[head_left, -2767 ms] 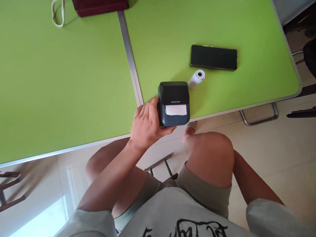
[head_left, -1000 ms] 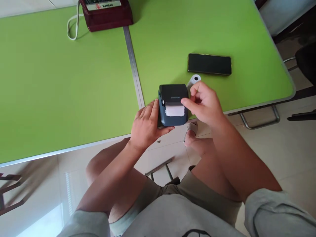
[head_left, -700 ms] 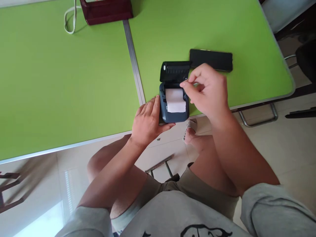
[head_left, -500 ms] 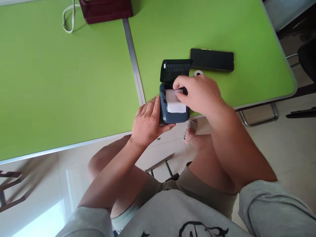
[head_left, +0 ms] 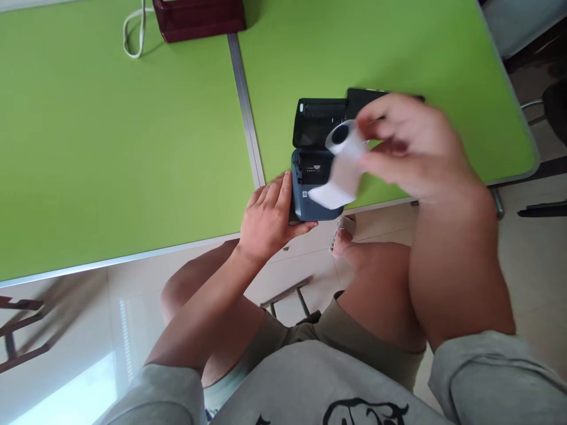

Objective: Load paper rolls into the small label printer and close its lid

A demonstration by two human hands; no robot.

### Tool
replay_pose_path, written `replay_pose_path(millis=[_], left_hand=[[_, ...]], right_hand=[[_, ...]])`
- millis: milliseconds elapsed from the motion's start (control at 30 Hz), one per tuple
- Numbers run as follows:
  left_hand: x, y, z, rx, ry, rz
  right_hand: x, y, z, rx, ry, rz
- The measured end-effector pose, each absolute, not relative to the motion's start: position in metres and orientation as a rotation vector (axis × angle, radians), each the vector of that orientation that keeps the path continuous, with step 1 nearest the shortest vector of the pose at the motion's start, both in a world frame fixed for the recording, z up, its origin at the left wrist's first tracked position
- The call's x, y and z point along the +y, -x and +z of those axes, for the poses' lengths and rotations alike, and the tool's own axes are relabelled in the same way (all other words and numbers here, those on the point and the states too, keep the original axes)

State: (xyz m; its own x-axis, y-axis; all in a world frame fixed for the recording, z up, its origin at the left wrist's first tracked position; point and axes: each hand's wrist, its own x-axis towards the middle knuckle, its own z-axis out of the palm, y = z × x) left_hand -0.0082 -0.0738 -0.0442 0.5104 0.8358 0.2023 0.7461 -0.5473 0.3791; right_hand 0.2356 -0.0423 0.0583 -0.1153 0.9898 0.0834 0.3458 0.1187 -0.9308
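A small dark blue label printer [head_left: 303, 205] rests at the table's front edge with its black lid [head_left: 308, 124] flipped up and its paper compartment bare. My left hand [head_left: 266, 219] steadies it, fingers along the left side and thumb at the front. Above the printer's right part, my right hand [head_left: 416, 147] pinches a white paper roll [head_left: 348, 168] with a dark core. A loose strip hangs from the roll over the printer's front, blurred by motion. Behind that hand lies a black phone [head_left: 359, 101], partly covered.
The green table [head_left: 133, 147] has a metal seam strip [head_left: 245, 106] left of the printer. A dark red box-like object [head_left: 201, 20] with a white cord [head_left: 140, 35] stands at the back. My knees are below the table edge, and a chair [head_left: 556, 112] is at the right.
My right hand has lifted the paper roll out of the printer, up and to the right, uncovering the compartment. My left hand stays on the printer. The small white ring near the phone is now hidden.
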Motion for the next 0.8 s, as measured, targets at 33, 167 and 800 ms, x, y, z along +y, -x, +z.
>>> replay_pose_path(millis=[33, 167, 800], left_hand=[[-0.074, 0.008, -0.044, 1.34, -2.509, 0.532], [-0.074, 0.008, -0.043, 1.355, -2.498, 0.526], [-0.071, 0.009, -0.044, 1.371, -2.51, 0.554]], right_hand=[[-0.044, -0.243, 0.056, -1.384, 1.259, 1.04], [-0.042, -0.272, 0.028, -0.902, 1.224, 1.03], [-0.02, -0.307, -0.043, -1.698, 1.745, 0.282]])
